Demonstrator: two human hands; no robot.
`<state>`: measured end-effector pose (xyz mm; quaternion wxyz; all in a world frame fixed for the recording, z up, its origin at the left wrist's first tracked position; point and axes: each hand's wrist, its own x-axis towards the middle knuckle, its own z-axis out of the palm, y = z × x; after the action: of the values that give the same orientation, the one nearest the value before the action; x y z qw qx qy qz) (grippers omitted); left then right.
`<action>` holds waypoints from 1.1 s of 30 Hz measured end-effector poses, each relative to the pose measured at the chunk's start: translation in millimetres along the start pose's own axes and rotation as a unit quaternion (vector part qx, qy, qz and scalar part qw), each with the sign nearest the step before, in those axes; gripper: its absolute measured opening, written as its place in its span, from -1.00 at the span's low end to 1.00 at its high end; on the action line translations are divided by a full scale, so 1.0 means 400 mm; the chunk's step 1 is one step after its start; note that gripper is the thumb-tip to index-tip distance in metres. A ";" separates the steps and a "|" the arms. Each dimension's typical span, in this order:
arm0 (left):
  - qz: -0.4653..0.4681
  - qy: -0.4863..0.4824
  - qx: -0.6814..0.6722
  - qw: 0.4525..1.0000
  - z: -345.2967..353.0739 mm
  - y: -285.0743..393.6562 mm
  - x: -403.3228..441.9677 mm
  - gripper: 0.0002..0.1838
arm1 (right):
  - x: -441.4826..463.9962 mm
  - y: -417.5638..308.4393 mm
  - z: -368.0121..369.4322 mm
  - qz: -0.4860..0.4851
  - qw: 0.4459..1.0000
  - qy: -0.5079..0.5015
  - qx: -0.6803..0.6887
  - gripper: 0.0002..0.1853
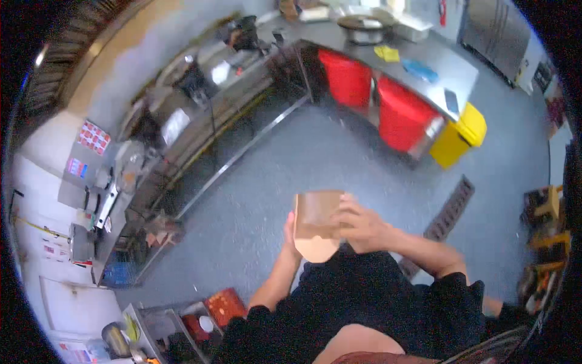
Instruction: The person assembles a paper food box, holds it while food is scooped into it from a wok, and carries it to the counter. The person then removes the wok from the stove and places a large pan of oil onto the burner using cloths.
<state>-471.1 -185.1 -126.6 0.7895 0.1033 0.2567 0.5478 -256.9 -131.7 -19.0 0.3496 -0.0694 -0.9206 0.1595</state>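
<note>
Black shirt (357, 291), 2 hands (362, 225) grasping brown container (312, 215), 2 red bins (401, 118) under counter (454, 79), yellow bin (451, 144)

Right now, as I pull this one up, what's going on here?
A person is holding a brown container over the grey floor in what looks like a kitchen. The left hand is at its left side, and the right hand grips its right side. Beyond are red bins under a counter. Blur hides whether the container holds anything.
</note>
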 end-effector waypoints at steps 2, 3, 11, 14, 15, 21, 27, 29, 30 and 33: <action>0.139 0.006 0.115 0.983 0.059 0.079 0.096 -0.26 | 0.072 0.131 -0.025 -0.007 1.000 0.023 0.009 -0.61; 0.148 0.007 0.112 0.983 0.088 0.122 0.136 -0.26 | 0.125 0.174 -0.038 0.051 0.994 0.090 -0.021 -0.58; 0.234 0.041 0.177 0.955 0.179 0.404 0.459 -0.09 | 0.417 0.648 -0.031 0.050 0.940 0.332 0.066 -0.68; 0.227 -0.036 0.156 0.961 0.178 0.516 0.608 -0.22 | 0.488 0.858 -0.057 0.014 0.958 0.166 0.234 -0.79; 0.222 -0.061 0.148 0.962 0.174 0.554 0.654 -0.26 | 0.520 0.910 -0.073 0.069 0.951 0.177 0.244 -0.84; 0.187 -0.035 0.239 0.952 0.233 0.780 0.969 -0.18 | 0.706 1.241 -0.210 0.269 0.828 0.130 0.474 -0.85; 0.178 0.004 0.178 0.968 0.317 0.926 1.271 -0.31 | 0.789 1.541 -0.262 0.067 0.979 0.193 0.023 -0.82; 0.173 -0.009 0.125 0.977 0.327 0.956 1.341 -0.30 | 0.817 1.611 -0.265 0.065 0.991 0.114 -0.016 -0.80; 0.187 0.005 0.120 0.975 0.321 0.965 1.370 -0.30 | 0.833 1.659 -0.259 0.054 0.993 0.106 -0.001 -0.80; 0.224 0.002 0.090 0.971 0.358 1.009 1.475 -0.14 | 0.910 1.787 -0.274 0.130 0.961 0.131 0.208 -0.81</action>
<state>-566.5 526.3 1.5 0.6339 0.2275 0.2768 0.6854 -443.5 653.8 39.9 0.4498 -0.1348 -0.7964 0.3810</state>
